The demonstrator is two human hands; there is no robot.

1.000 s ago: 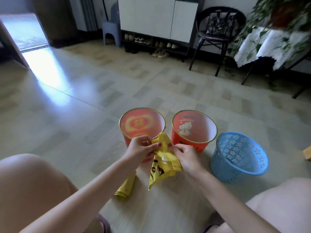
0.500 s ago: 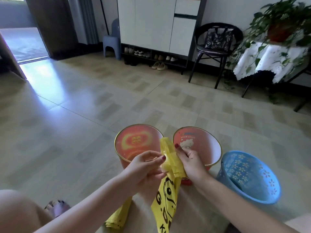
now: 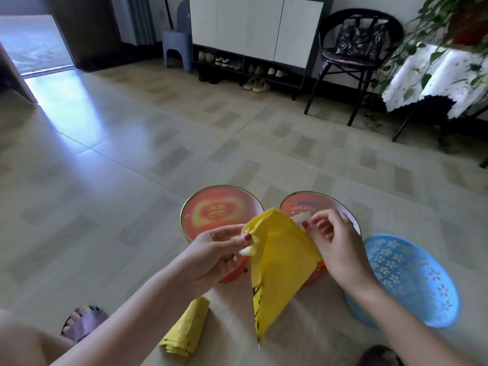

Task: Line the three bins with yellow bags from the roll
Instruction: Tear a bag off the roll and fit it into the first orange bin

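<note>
A thin, crinkled yellow bag point(image 3: 280, 262) with black print hung in a long wedge, wide at the top and tapering to a point near the floor. It was held up in front of two round red bins: the left red bin point(image 3: 220, 212) with a gold rim and a glowing gold character on its inside wall, and the right red bin point(image 3: 303, 207) with a cartoon figure printed inside. The bag and both hands hid the near walls of these two bins. To the right stood a blue plastic basket bin point(image 3: 406, 278), its wall pierced with a flower lattice (it looked tilted toward the camera). None of the three bins had a liner in it. On the glossy tiled floor point(image 3: 132, 159), near and left of the hanging bag, lay the flattened yellow bag roll point(image 3: 184, 328), apart from the bins.

Farther off, a white shoe cabinet point(image 3: 250, 25) with shoes beneath it stood against the far wall, a small grey stool point(image 3: 177, 46) to its left, a black round-backed chair point(image 3: 353, 54) to its right, and a cloth-covered side stand with a trailing green plant point(image 3: 449, 30) at far right. A sandalled foot point(image 3: 81, 323) showed at near left.

The left hand point(image 3: 214, 257) pinched the bag's top left edge between thumb and fingers. The right hand point(image 3: 335, 247) gripped the top right edge, its fingers curled and partly spread, drawing the mouth apart.
</note>
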